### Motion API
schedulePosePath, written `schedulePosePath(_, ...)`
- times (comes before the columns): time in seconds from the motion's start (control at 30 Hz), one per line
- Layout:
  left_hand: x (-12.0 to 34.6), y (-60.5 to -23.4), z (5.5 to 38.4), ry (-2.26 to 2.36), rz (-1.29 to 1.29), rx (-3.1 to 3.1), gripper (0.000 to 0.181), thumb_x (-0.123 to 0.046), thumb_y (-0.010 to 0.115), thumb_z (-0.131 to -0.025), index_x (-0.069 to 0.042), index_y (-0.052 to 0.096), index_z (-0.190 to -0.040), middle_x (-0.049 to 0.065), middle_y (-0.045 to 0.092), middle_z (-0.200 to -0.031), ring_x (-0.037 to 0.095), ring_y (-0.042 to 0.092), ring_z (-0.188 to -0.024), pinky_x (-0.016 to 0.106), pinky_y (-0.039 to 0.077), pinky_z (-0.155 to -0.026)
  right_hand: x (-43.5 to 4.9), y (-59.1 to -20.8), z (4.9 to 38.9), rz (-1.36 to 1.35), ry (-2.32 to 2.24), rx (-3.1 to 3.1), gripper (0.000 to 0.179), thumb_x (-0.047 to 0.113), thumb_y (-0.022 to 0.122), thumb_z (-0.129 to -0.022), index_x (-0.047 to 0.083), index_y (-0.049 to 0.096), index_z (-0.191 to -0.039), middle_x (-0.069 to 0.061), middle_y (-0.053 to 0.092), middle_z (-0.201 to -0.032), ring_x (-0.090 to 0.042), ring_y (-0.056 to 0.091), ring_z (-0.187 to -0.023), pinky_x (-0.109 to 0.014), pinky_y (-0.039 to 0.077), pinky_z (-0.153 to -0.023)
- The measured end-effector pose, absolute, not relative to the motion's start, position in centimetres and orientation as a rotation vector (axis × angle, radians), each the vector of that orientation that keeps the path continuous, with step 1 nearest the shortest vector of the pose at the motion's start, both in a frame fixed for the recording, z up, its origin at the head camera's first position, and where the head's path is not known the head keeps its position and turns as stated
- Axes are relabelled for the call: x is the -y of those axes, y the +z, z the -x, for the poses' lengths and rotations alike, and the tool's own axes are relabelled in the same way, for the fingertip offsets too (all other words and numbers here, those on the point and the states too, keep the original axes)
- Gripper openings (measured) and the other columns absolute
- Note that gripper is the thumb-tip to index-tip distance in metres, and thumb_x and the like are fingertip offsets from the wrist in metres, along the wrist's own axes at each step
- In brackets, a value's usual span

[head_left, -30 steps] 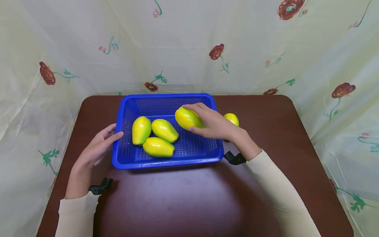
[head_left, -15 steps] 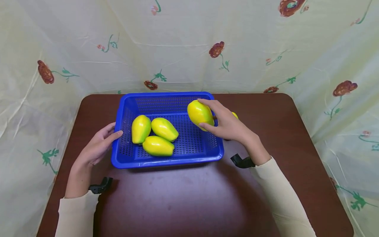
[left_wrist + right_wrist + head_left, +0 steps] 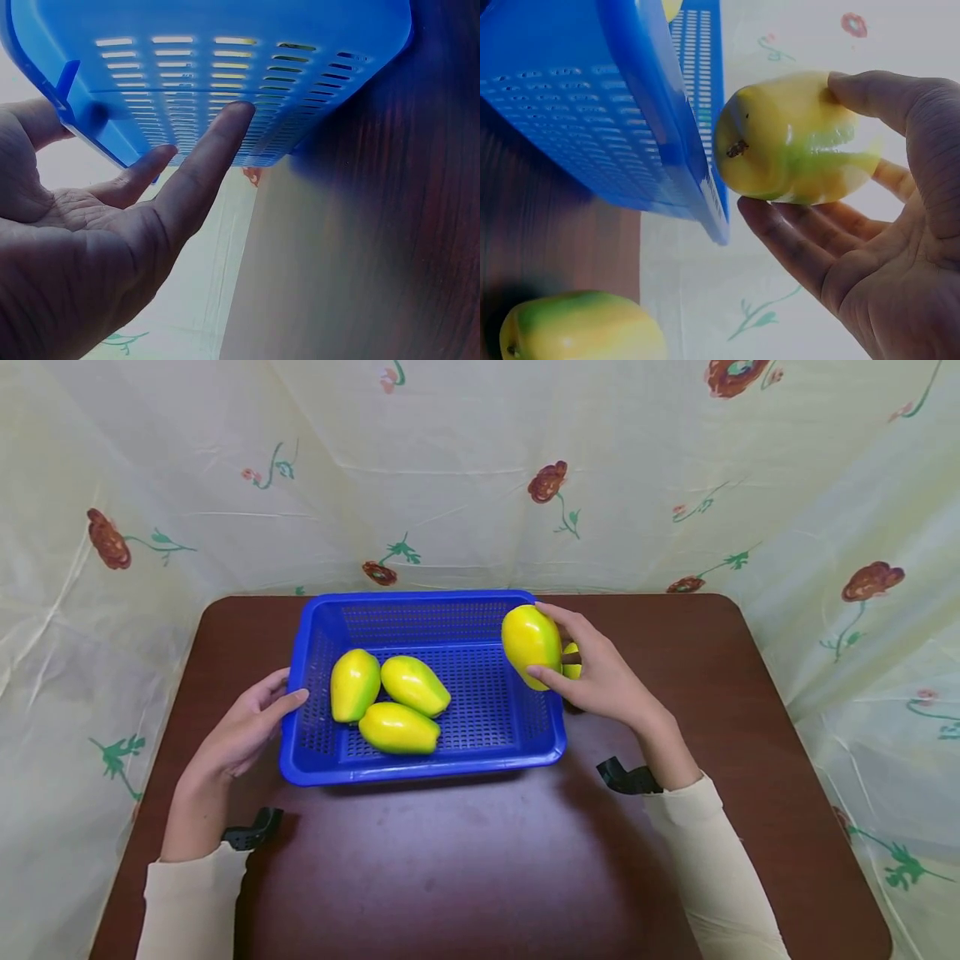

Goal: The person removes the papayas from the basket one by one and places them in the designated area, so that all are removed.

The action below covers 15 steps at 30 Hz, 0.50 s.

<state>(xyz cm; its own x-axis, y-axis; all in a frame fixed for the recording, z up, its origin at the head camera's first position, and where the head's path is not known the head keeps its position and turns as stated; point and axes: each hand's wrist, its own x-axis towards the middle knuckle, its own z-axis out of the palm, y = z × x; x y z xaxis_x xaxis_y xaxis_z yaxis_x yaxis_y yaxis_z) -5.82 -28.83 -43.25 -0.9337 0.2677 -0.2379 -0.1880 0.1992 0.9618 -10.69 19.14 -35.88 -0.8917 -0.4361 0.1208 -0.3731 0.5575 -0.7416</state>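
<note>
A blue plastic basket (image 3: 420, 772) with slotted walls stands on the table. My left hand (image 3: 255, 718) holds its left side, thumb over the rim and fingers along the outer wall; the left wrist view shows these fingers (image 3: 214, 154) reaching under the slots. Inside the basket lie three yellow-green papayas (image 3: 400, 729), grouped toward the left. My right hand (image 3: 596, 672) grips another papaya (image 3: 531, 645) between thumb and fingers, raised over the basket's right rim. In the right wrist view, its brown stem end faces the basket.
One more papaya (image 3: 585, 330) lies on the table right of the basket, mostly hidden behind the right hand in the head view. The brown table (image 3: 465, 877) has rounded far corners. A flowered curtain (image 3: 450, 468) hangs behind and at both sides.
My right hand has carried its papaya rightward, from above the basket's inside to its right rim. The left hand, the basket and the three papayas in it stay put.
</note>
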Motion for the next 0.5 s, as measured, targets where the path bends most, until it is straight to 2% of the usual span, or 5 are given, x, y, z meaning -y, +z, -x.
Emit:
schedulePosePath(0.13, 28.9, -43.3, 5.9, 1.793, -0.079, -2.12, 0.065, -0.026, 0.052, -0.112, 0.002, 0.025, -0.163, -0.007, 0.06, -0.136, 0.003, 0.072, -0.11, 0.02, 0.062, -0.089, -19.8, -36.1, 10.5, 0.665, -1.317, -2.709, 0.083, 0.019, 0.082, -0.094, 0.026, 0.037, -0.163, -0.007, 0.05, -0.156, -0.03, 0.064, -0.121, -0.055, 0.063, -0.095)
schedulePosePath(0.2, 28.8, -43.3, 5.9, 1.799, -0.079, -2.116, 0.064, -0.026, 0.053, -0.112, 0.002, 0.026, -0.163, -0.006, 0.061, -0.135, 0.004, 0.072, -0.11, 0.02, 0.062, -0.088, -20.2, -36.2, 10.4, 0.656, -1.348, -2.715, 0.083, 0.017, 0.082, -0.094, 0.027, 0.038, -0.163, -0.006, 0.05, -0.156, -0.031, 0.065, -0.122, -0.052, 0.063, -0.095)
schedulePosePath(0.4, 28.8, -43.3, 5.8, 1.798, -0.081, -2.119, 0.065, -0.027, 0.052, -0.112, 0.003, 0.025, -0.163, -0.005, 0.059, -0.137, 0.003, 0.072, -0.111, 0.019, 0.062, -0.089, -21.7, -36.7, 10.0, 0.605, -1.484, -2.708, 0.083, 0.008, 0.08, -0.094, 0.025, 0.037, -0.163, -0.01, 0.057, -0.147, -0.022, 0.07, -0.114, -0.022, 0.062, -0.091)
schedulePosePath(0.5, 28.9, -43.3, 5.8, 1.787, -0.074, -2.134, 0.065, -0.027, 0.053, -0.112, 0.002, 0.026, -0.163, -0.006, 0.058, -0.138, 0.002, 0.071, -0.112, 0.018, 0.061, -0.089, -22.6, -36.9, 9.7, 0.55, -1.565, -2.677, 0.083, 0.005, 0.077, -0.095, 0.024, 0.035, -0.164, -0.013, 0.059, -0.142, -0.011, 0.07, -0.112, -0.016, 0.06, -0.09)
